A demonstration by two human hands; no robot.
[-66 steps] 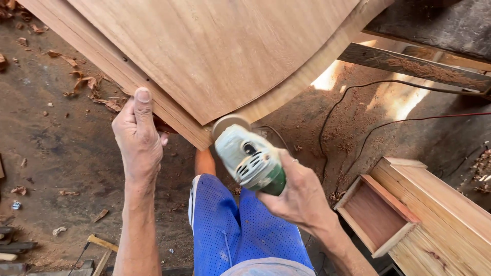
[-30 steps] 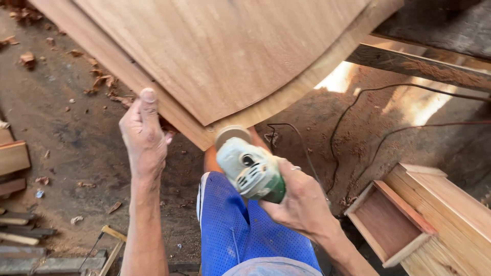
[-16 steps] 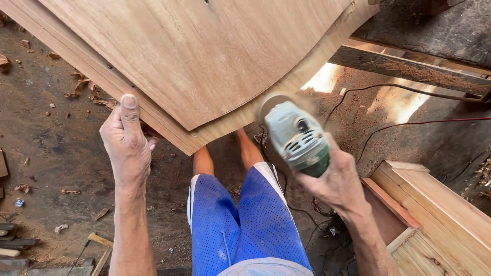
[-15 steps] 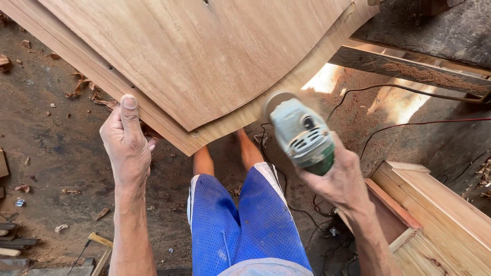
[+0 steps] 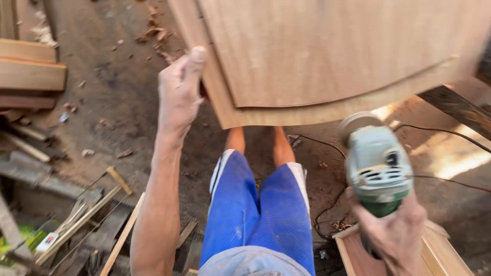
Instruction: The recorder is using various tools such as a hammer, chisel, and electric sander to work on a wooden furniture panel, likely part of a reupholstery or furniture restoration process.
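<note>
A large curved wooden panel (image 5: 327,51) fills the top of the head view, its light edge band running along the bottom. My left hand (image 5: 179,94) grips the panel's left edge, thumb up along it. My right hand (image 5: 396,232) holds a grey and green angle grinder (image 5: 376,163) by its green handle, low at the right. The grinder's disc end points up and sits just below the panel's edge, apart from it. My legs in blue shorts (image 5: 261,209) show beneath the panel.
Black cords (image 5: 440,130) trail over the dirt floor at the right. A wooden box frame (image 5: 353,250) sits under my right hand. Planks (image 5: 30,71) are stacked at the upper left, with scrap sticks and offcuts (image 5: 76,214) at the lower left.
The grinder has come off the panel's edge and moved right and down with my right hand. My left hand stays on the panel's left edge; the view has shifted.
</note>
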